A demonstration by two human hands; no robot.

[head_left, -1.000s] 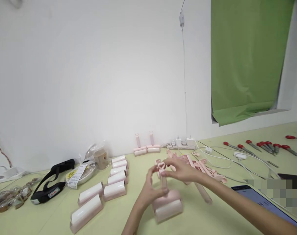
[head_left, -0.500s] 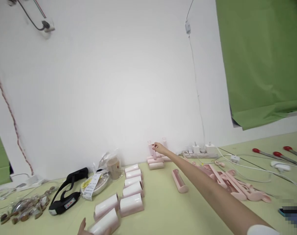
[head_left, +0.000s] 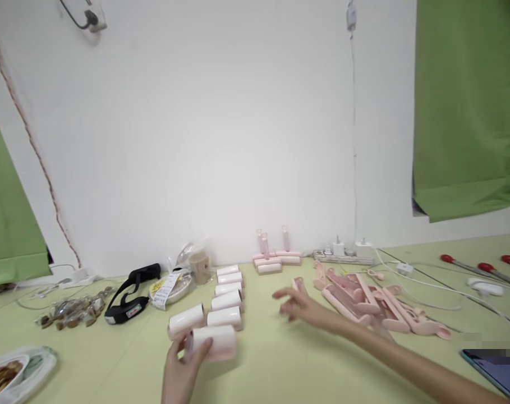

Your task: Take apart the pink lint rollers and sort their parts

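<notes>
My left hand [head_left: 183, 367] is at the bottom middle with its fingers wrapped round one end of a white lint roll in a pink case [head_left: 215, 342], held just above the table. My right hand [head_left: 299, 307] hovers over the green table with fingers spread and nothing in it, just left of a heap of pink roller handles [head_left: 364, 303]. Behind the held roll lies a row of several more white rolls [head_left: 227, 292]. Three assembled pink lint rollers [head_left: 274, 259] stand upright near the wall.
A black strap [head_left: 131, 292], a cup and a plastic bag with a label [head_left: 183, 275] lie at the left. A power strip with chargers [head_left: 343, 255] and white cables sit by the wall. Red-handled screwdrivers [head_left: 482, 265] lie at the far right, a phone [head_left: 496, 367] at the lower right.
My right hand set an assembled roller by the wall and has drawn back over the table, open. My left hand has taken hold of a white roll from the row. The view turned left.
</notes>
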